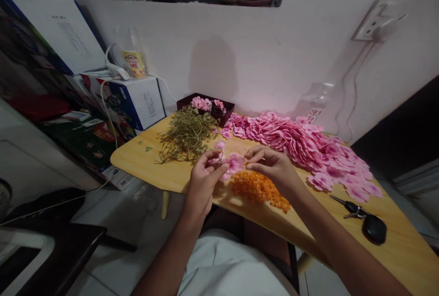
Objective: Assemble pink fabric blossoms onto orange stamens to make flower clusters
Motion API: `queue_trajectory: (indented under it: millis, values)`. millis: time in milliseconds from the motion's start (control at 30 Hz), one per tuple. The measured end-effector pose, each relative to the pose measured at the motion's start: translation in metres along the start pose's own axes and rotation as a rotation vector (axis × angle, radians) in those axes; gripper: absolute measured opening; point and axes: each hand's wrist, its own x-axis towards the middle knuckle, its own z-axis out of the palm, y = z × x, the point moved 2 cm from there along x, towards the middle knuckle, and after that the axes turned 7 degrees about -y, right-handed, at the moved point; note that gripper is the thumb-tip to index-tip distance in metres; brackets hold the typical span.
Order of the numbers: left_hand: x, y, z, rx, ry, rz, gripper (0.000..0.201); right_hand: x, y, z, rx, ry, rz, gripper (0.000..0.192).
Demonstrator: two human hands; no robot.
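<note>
the tabletop (154, 144) is honey-yellow with faint wood grain. on it, the far tray (229, 109) is dark maroon, the stems (192, 131) at left dull olive, the heaped petals (291, 138) at right pink with deeper magenta centres, the small pieces (259, 188) at the near edge bright orange. the held flower (235, 162) is pink, darker in its middle. the key fob (374, 229) at right is black, the wall (267, 58) off-white.

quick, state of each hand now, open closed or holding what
Left hand: closed, holding a pink flower.
Right hand: close beside that flower; cannot tell whether its grip is closed on anything small.
</note>
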Motion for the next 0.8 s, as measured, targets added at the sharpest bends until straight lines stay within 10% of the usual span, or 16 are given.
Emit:
queue_trajectory:
  millis: [800]
  values:
    - [-0.008,0.0,0.012,-0.081,-0.056,-0.055,0.047,-0.001,0.012,0.014,0.144,-0.017,0.127,0.023]
